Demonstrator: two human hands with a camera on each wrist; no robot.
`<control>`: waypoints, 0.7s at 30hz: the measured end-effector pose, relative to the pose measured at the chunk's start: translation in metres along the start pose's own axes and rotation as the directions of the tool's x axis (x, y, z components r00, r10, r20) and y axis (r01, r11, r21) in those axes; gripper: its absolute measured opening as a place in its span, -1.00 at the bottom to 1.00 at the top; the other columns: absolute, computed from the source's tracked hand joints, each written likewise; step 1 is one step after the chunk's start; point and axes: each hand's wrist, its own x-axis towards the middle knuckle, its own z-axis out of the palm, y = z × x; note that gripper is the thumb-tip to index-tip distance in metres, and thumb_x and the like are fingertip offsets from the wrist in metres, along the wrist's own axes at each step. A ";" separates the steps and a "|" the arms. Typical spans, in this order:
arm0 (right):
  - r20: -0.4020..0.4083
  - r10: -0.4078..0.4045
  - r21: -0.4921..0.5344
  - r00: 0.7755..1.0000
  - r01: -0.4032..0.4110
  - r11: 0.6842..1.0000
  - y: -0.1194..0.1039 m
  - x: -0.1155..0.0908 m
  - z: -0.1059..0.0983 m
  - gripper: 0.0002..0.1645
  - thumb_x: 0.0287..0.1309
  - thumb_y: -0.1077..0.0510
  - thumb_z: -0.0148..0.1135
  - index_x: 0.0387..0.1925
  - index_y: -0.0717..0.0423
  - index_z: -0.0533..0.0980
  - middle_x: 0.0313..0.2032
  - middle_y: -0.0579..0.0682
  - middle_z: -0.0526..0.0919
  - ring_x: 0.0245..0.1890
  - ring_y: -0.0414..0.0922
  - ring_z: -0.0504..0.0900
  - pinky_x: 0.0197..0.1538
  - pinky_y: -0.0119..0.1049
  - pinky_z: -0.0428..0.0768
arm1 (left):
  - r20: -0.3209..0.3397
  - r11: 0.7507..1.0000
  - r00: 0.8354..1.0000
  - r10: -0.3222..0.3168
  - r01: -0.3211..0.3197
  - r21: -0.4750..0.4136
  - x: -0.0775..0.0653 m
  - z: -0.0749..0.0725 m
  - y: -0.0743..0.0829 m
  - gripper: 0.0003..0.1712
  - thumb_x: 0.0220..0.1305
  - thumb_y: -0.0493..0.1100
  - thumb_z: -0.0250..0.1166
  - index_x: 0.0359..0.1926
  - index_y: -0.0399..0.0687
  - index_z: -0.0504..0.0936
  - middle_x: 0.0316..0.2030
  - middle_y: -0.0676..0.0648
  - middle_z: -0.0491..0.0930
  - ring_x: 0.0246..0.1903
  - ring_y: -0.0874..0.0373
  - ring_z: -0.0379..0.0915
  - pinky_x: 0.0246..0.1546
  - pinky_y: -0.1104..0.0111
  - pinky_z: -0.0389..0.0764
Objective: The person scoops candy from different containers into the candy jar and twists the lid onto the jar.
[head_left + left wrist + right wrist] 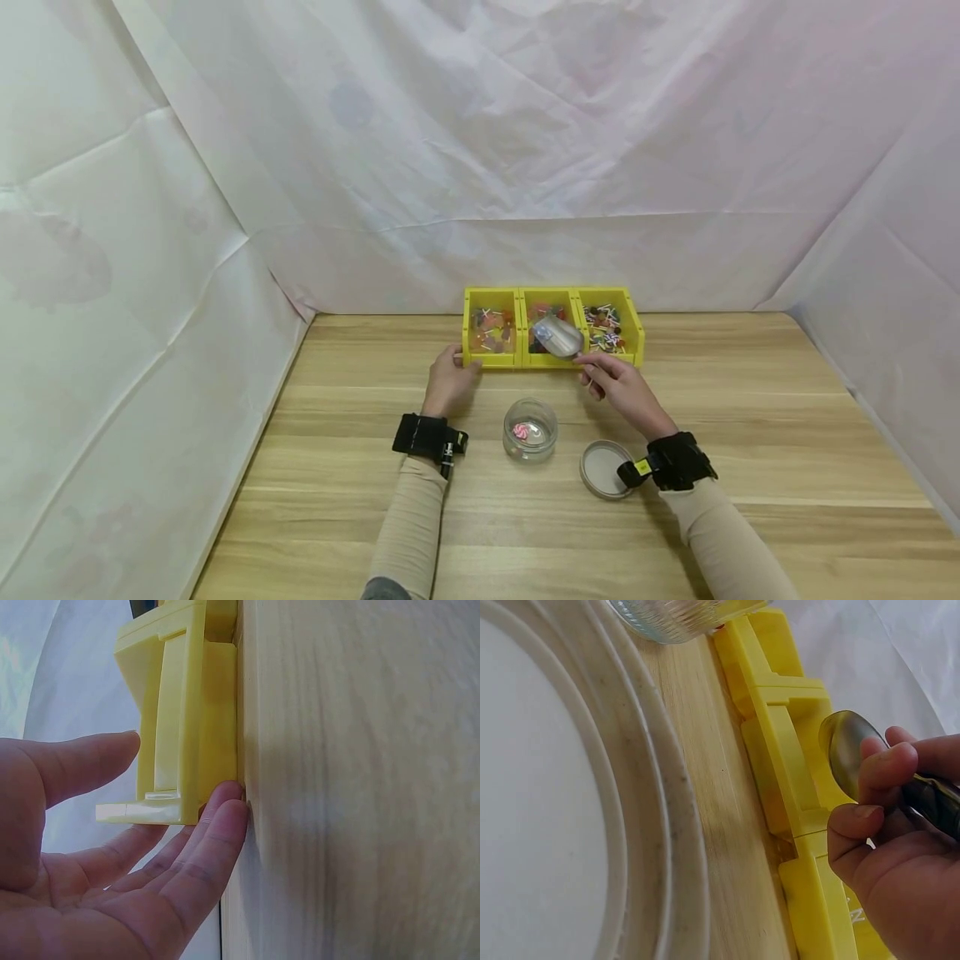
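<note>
My right hand [622, 385] grips a metal scoop [561, 336] by its handle. The scoop is over the middle compartment of the yellow bins [491, 361], with a small blue-and-white piece in its bowl. In the right wrist view, curled fingers [885, 769] hold the dark handle [934, 801]. At the left end of the bins, my left hand [448, 382] has its fingers [202, 862] along the outer side and its thumb before the front. Candies [491, 329] and small lollipops [603, 327] fill the bins. A glass jar [531, 446] holds a pink-and-white swirl candy [521, 431].
A round lid [604, 468] lies on the wooden table [330, 500], right of the jar and under my right wrist. White cloth [480, 150] hangs behind the bins and along both sides. A black strap with a camera [427, 439] circles each wrist.
</note>
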 end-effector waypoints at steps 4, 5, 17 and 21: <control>-0.009 -0.009 0.001 1.000 0.009 1.000 0.000 -0.001 0.000 -0.58 0.52 0.09 -0.04 0.23 0.23 0.45 -0.18 0.33 0.52 -0.42 -0.20 0.46 -0.33 -0.22 0.54 | -0.002 1.000 1.000 0.004 -0.004 0.003 0.000 0.000 0.000 -0.47 0.35 -0.09 0.27 0.28 -0.17 0.45 0.00 -0.26 0.63 -0.02 -0.12 0.58 0.05 0.04 0.58; -0.009 -0.016 0.000 1.000 0.016 1.000 0.001 -0.001 0.000 -0.58 0.52 0.09 -0.04 0.22 0.25 0.45 -0.19 0.32 0.52 -0.43 -0.20 0.46 -0.33 -0.21 0.54 | -0.003 1.000 1.000 0.006 -0.006 0.006 0.000 0.000 0.000 -0.47 0.35 -0.10 0.27 0.28 -0.17 0.45 0.00 -0.26 0.63 -0.02 -0.12 0.58 0.04 0.05 0.58; 0.019 -0.022 -0.002 1.000 0.022 1.000 -0.002 -0.011 0.001 -0.55 0.51 0.08 -0.03 0.23 0.30 0.44 -0.21 0.29 0.52 -0.42 -0.07 0.47 -0.30 -0.22 0.52 | 0.002 1.000 1.000 0.009 -0.009 0.007 -0.001 -0.003 -0.003 -0.47 0.36 -0.10 0.26 0.28 -0.18 0.45 -0.02 -0.26 0.63 -0.04 -0.12 0.59 0.03 0.05 0.58; 0.023 -0.048 0.002 0.999 0.048 0.999 0.000 -0.013 0.002 -0.55 0.52 0.11 -0.04 0.24 0.32 0.42 -0.24 0.27 0.52 -0.43 -0.05 0.46 -0.33 -0.24 0.51 | -0.004 1.000 1.000 0.005 -0.005 0.007 0.000 -0.004 -0.004 -0.47 0.36 -0.10 0.26 0.28 -0.18 0.45 -0.04 -0.26 0.64 -0.06 -0.11 0.59 0.00 0.07 0.59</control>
